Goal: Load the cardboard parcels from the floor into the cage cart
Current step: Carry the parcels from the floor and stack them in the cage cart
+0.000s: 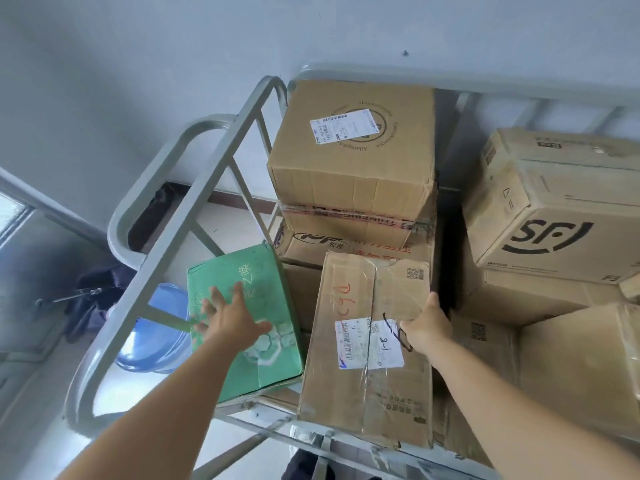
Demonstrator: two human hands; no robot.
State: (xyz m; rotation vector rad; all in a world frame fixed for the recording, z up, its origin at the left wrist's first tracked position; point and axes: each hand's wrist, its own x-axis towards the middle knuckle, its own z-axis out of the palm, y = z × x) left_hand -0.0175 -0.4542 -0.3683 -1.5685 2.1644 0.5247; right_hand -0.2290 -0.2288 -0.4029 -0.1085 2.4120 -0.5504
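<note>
1. Over the cage cart (pixel 194 202), from the head view: left hand (pixel 230 318) open, fingers spread flat on the green box (pixel 242 323) at the cart's left rail.
2. Right hand (pixel 427 327) gripping the far right edge of the brown parcel (pixel 367 351).
3. Parcel lying between both hands, long axis running away from the body, right hand nearer; likely being settled among the stacked boxes (pixel 353 157).

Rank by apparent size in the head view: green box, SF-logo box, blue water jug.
1. SF-logo box, though cut off at the frame edge.
2. green box, nearer the camera, so its lead over the jug is unsure.
3. blue water jug, partly hidden.
</note>
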